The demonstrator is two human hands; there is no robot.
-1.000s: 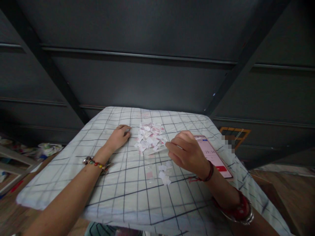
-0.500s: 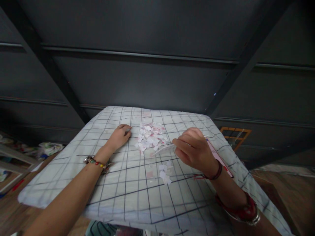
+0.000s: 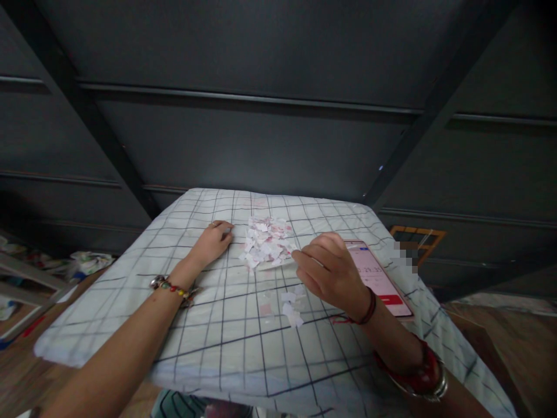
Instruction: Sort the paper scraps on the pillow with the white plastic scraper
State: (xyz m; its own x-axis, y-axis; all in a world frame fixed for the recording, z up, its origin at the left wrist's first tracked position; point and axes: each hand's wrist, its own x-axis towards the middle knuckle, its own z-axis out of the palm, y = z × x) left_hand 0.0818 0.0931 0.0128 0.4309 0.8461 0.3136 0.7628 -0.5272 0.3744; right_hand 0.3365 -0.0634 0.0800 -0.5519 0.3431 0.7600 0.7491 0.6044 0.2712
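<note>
A heap of small torn paper pieces point(image 3: 266, 241), white with pink bits, lies mid-table on a checked cloth. My left hand point(image 3: 214, 241) rests on the cloth just left of it, holding nothing, its fingers loosely bent and apart. In my right hand point(image 3: 328, 268), to the heap's right, is a slim pale tool that looks like tweezers point(image 3: 275, 266). Its tip reaches the heap's near edge; blur hides whether a scrap is caught in it. Nearer to me lies a smaller group of white scraps point(image 3: 292, 309), beside a clear piece with a pinkish patch point(image 3: 265, 307).
A phone point(image 3: 378, 281) with a lit screen lies on the right, partly behind my right hand and wrist. The checked cloth point(image 3: 209, 348) covers the table up to a dark panelled wall point(image 3: 252, 145). A white frame point(image 3: 32, 290) stands at the left.
My right hand has moved left with the tool, bringing its tip to the heap's near edge. More of the phone shows. My left hand stays in place.
</note>
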